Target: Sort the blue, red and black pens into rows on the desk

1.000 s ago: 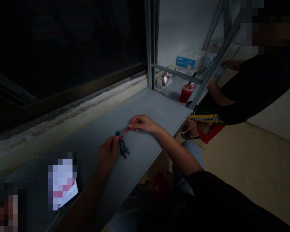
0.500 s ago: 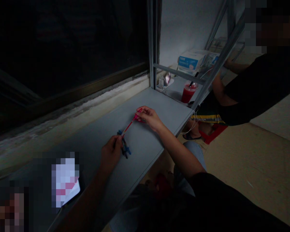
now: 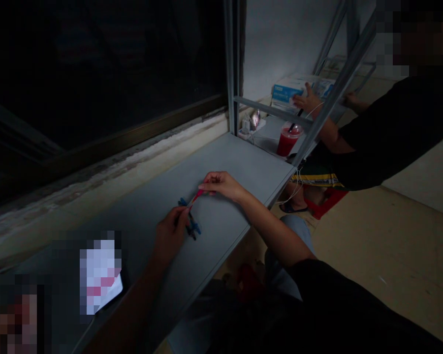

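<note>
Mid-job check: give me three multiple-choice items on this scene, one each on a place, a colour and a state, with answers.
1. Where is the red drink cup? A) On the floor B) Beyond the metal crossbar C) Handheld
2. What colour is the thin piece at the right hand? A) Pink-red B) White C) Green
3. How is the co-worker's hand? A) Clenched B) Around the cup C) Fingers spread
1 B: it stands behind the bar. 2 A: pink-red against the grey shelf. 3 C: fingers apart.
</note>
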`<state>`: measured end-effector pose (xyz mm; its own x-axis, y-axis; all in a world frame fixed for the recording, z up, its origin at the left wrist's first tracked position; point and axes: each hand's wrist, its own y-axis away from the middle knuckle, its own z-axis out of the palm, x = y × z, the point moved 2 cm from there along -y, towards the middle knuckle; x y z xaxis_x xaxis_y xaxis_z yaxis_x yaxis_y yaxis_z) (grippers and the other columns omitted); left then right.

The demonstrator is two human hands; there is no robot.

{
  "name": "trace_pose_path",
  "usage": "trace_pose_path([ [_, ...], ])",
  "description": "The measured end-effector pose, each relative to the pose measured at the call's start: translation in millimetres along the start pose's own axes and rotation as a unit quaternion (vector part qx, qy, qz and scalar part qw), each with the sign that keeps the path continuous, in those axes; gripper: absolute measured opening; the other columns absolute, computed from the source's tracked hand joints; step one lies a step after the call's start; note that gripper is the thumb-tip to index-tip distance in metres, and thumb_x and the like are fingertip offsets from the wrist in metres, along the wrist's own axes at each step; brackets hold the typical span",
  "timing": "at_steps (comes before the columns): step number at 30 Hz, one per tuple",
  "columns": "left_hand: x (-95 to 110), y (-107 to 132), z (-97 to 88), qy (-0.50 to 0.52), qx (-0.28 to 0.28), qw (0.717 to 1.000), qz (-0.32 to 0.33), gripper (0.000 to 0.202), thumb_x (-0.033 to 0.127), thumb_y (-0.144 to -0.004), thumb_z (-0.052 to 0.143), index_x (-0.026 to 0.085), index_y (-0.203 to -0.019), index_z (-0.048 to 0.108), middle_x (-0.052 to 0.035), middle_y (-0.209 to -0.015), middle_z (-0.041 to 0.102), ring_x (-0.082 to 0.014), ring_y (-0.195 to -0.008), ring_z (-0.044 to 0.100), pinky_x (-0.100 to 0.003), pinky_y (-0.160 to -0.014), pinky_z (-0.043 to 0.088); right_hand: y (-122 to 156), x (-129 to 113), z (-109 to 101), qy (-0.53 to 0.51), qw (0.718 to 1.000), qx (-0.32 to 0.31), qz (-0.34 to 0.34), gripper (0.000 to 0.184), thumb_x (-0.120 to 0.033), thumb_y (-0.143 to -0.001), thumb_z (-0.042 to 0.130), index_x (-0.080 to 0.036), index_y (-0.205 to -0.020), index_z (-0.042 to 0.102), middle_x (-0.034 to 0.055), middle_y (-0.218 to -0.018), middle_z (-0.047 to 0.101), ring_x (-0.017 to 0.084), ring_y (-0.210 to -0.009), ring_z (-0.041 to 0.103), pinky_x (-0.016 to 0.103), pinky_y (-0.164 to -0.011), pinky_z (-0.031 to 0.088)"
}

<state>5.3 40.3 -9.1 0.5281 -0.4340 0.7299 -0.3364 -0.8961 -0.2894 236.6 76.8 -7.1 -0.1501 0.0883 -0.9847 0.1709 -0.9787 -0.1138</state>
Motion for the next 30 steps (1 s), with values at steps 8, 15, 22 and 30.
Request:
trace_pose_path([
  [8, -2.1, -0.6, -1.5, 0.01, 0.03, 0.999, -0.022, 0.028, 0.045, -0.101, 0.054, 0.023, -0.094, 0.07, 0.0004, -0.068, 0.066, -0.0181, -0.065, 0.068, -0.032, -0.066, 0.057, 2.8, -2.6, -0.3, 0.06, 0.996, -0.033, -0.052, 0.038, -0.05, -0.087, 0.077, -0.017, -0.101, 0.065, -0.0043, -0.07, 0.065, 0.008, -0.056, 0.052, 0.02, -0.054, 0.041],
  [15, -1.8, 0.1, -1.6, 0.005, 0.037, 0.999, -0.019, 0.029, 0.043, -0.102, 0.053, 0.022, -0.092, 0.069, 0.0018, -0.067, 0.064, -0.0165, -0.063, 0.065, -0.03, -0.065, 0.055, 3.2, -2.6, -0.2, 0.066, 0.996, -0.033, -0.045, 0.043, -0.057, -0.086, 0.077, -0.017, -0.093, 0.064, -0.0041, -0.066, 0.064, 0.008, -0.056, 0.052, 0.02, -0.052, 0.039],
  [22, -2.3, 1.8, -2.3, 0.0, 0.055, 0.998, 0.0, 0.028, 0.042, -0.104, 0.052, 0.021, -0.094, 0.069, 0.0011, -0.071, 0.066, -0.0156, -0.065, 0.066, -0.029, -0.065, 0.055, 1.8, -1.3, -0.9, 0.075, 0.996, -0.02, -0.053, 0.043, -0.058, -0.092, 0.07, -0.017, -0.085, 0.061, -0.0029, -0.063, 0.063, 0.008, -0.052, 0.05, 0.021, -0.052, 0.041],
  [30, 0.6, 3.7, -2.0, -0.015, 0.031, 0.999, 0.013, 0.027, 0.041, -0.103, 0.053, 0.022, -0.096, 0.07, 0.0019, -0.067, 0.065, -0.016, -0.062, 0.066, -0.029, -0.063, 0.053, 3.1, -0.3, -2.0, 0.153, 0.985, -0.03, -0.067, 0.053, -0.058, -0.095, 0.067, -0.017, -0.065, 0.053, -0.0052, -0.053, 0.05, 0.007, -0.051, 0.041, 0.023, -0.052, 0.033],
])
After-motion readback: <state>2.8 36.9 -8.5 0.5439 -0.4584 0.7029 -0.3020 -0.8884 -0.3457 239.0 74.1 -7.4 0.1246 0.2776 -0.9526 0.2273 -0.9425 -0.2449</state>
